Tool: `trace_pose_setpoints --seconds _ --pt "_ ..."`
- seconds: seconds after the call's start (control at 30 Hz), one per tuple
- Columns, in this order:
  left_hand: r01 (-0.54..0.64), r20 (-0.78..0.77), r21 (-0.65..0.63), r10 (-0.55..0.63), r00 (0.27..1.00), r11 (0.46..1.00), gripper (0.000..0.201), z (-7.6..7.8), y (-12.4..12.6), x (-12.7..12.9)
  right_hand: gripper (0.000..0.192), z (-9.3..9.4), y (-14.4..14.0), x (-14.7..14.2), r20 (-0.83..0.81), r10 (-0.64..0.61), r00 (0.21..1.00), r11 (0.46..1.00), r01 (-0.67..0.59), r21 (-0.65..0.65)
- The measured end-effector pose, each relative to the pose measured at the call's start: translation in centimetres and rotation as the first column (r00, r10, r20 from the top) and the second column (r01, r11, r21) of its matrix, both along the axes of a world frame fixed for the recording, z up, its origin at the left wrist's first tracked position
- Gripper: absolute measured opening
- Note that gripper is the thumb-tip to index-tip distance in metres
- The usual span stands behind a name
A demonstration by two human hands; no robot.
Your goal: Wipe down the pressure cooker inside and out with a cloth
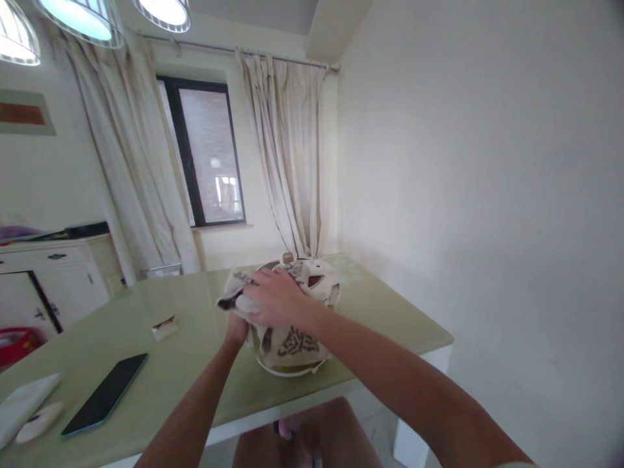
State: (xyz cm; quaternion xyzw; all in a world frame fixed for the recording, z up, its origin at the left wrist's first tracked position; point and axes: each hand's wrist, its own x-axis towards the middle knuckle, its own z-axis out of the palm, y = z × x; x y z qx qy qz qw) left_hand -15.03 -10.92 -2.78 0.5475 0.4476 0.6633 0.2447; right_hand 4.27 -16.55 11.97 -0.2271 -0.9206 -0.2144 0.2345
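So there's a cream cloth [287,338] with dark grey print draped all over a round cooker-type pot [292,367], bunched up on top and hanging down the front. The pot sits upright near the desk's [195,338] front edge, only its pale rim peeking out underneath.

A pale green bench [146,312] fills the near scene. A dark phone [104,394] lies flat at its near left, with a white folded cloth [24,403] and a small white object [38,421] just beside it at the left edge. A small wrapped item [164,327] sits farther in. A white cabinet [53,279] stands far left, and cream curtains [287,162] flank a dark-framed window [207,153].
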Motion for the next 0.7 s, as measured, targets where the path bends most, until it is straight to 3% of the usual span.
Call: trace_pose_setpoints --seconds 0.13,0.23,0.33,0.47,0.7 --pt "-0.049 0.062 0.033 0.047 0.997 0.998 0.051 0.3 0.3 0.7 0.032 1.3 2.9 5.3 -0.107 -0.167 0.98 0.974 0.147 -0.171" --pt "-0.037 0.09 0.036 0.033 0.995 0.999 0.053 0.1 0.4 1.1 0.021 0.9 4.0 9.4 -0.196 -0.227 0.954 0.951 0.174 -0.256" --pt "-0.049 0.083 0.053 0.044 0.996 0.997 0.055 0.0 0.5 1.2 0.016 0.4 4.0 11.6 -0.269 -0.293 0.918 0.937 0.219 -0.271" --pt "-0.072 0.029 0.1 0.07 0.997 0.992 0.055 0.0 0.6 1.3 0.021 0.4 3.3 10.0 -0.229 -0.266 0.936 0.96 0.235 -0.154" --pt "-0.108 -0.124 0.125 0.124 0.985 0.986 0.05 -0.5 0.6 0.2 0.035 0.9 -0.1 1.3 -0.056 -0.123 0.991 0.992 0.121 -0.031"
